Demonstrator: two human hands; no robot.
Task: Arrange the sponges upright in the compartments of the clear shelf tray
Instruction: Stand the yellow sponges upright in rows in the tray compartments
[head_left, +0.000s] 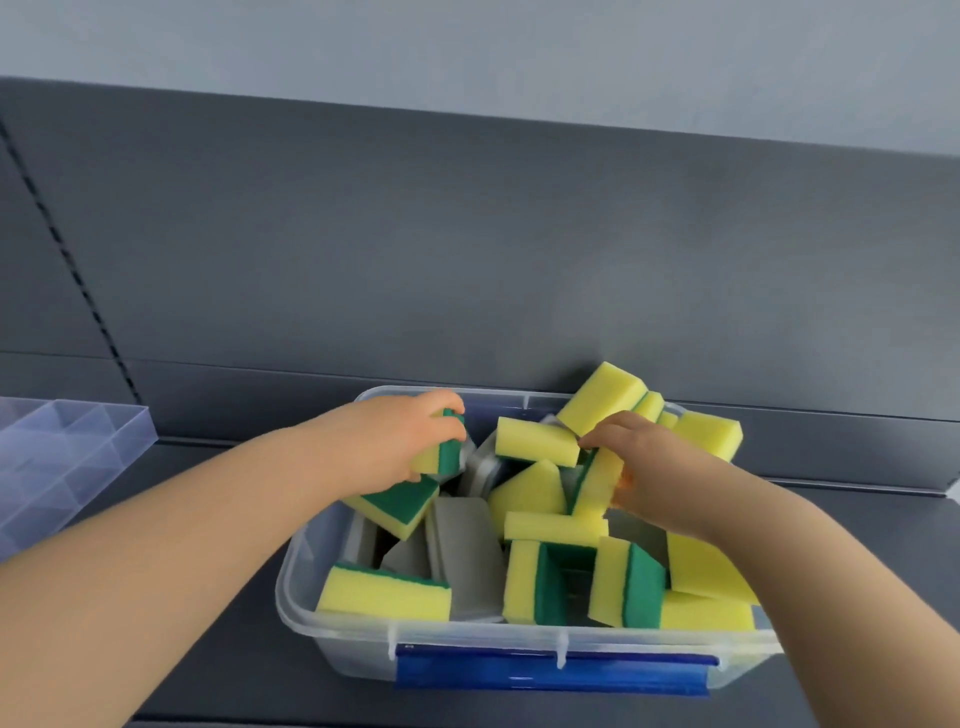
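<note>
1. The left hand (410, 441) is curled around a yellow-and-green sponge (442, 457) at the far left corner of the storage bin (291, 587), fingers over the top, apparently to lift it clear.
2. The right hand (649, 462) pinches a second sponge (597, 486) that stands on edge in the middle of the pile; taking one in each hand would likely halve the trips.
3. Both held sponges are inside the bin, among loose yellow-and-green ones and grey sponges (462, 540) lying at every angle.
4. The clear shelf tray (78, 447) sits well apart to the left on the dark shelf (234, 691); no sponge shows in its visible compartments, so the arranging seems barely begun.
</note>
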